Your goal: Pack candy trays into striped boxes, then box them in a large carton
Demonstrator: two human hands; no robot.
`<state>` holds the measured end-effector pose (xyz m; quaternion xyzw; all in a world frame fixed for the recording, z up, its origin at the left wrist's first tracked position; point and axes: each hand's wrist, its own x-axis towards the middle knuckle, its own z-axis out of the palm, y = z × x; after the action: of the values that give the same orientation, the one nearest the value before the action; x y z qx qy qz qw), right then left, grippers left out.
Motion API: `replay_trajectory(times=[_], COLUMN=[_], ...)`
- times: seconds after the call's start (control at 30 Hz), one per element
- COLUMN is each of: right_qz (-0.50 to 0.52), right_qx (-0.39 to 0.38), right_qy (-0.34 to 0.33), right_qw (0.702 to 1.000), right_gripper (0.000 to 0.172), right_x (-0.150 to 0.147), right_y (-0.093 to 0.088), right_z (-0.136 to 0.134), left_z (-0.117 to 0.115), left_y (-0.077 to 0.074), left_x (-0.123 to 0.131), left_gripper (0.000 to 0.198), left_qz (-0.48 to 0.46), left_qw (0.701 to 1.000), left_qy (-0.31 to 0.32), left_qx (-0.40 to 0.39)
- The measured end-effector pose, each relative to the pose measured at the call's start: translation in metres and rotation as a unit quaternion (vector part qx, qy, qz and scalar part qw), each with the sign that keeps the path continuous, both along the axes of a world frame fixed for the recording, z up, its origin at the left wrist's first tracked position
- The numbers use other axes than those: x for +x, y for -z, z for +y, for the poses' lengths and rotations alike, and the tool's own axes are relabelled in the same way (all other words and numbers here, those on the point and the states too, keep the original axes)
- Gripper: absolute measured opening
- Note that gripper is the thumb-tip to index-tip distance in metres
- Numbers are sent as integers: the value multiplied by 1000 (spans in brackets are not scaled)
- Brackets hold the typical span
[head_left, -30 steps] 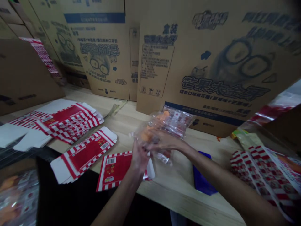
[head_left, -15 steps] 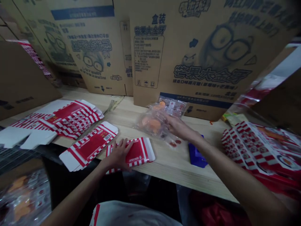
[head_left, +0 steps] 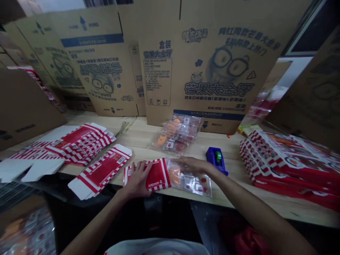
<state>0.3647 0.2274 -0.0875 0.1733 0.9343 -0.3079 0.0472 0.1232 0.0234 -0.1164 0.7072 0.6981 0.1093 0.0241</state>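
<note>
A wood-grain table (head_left: 138, 136) stops at the back against upright cardboard: a carton with a spectacled character (head_left: 196, 71) and, to its left, another printed carton (head_left: 101, 85). The front edge runs close to the work. Along it lies a red-and-white box (head_left: 159, 173), its long near side about level with the rim, and left of that a stack of flat boxes (head_left: 102, 170) juts over the edge.

A strip of wood shows between the box and the pile of clear bags (head_left: 176, 132) behind it; another separates the blue tape dispenser (head_left: 216, 159) from the stacked striped boxes (head_left: 289, 163) on the right. The dispenser stands just beyond the right forearm, so room on that side is narrow.

The box lies flat — plain red panel up, striped borders, a barcode near the left hand (head_left: 139, 179). That hand rests on it, palm down, fingers spread. The right hand (head_left: 191, 165) is over a clear bag (head_left: 196, 184) at the box's right end; whether its fingers grip the film I cannot tell. The bag is shiny and creased — an orange piece sits nearest the box, smaller packets with dark red spots farther right — and its lower right corner comes near the front edge.
</note>
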Motion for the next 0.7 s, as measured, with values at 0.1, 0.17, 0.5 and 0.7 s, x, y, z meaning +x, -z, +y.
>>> replay_trajectory(times=[0.1, 0.17, 0.5, 0.7], right_qz=[-55, -71, -2, 62], right_qx=[49, 61, 84, 120], right_qy=[-3, 3, 52, 131], right_qw=[997, 996, 995, 982], right_gripper=[67, 66, 56, 45], right_x=[-10, -12, -7, -9], right_y=[2, 4, 7, 26], right_z=[-10, -15, -38, -45], left_z=[2, 4, 9, 7], left_y=[4, 6, 12, 12], left_x=[-1, -2, -7, -4], left_gripper=[110, 110, 116, 110], left_qz=[7, 8, -9, 9], left_qw=[1000, 1000, 999, 1000], left_qy=[1, 1, 8, 12], left_qx=[-4, -14, -32, -14])
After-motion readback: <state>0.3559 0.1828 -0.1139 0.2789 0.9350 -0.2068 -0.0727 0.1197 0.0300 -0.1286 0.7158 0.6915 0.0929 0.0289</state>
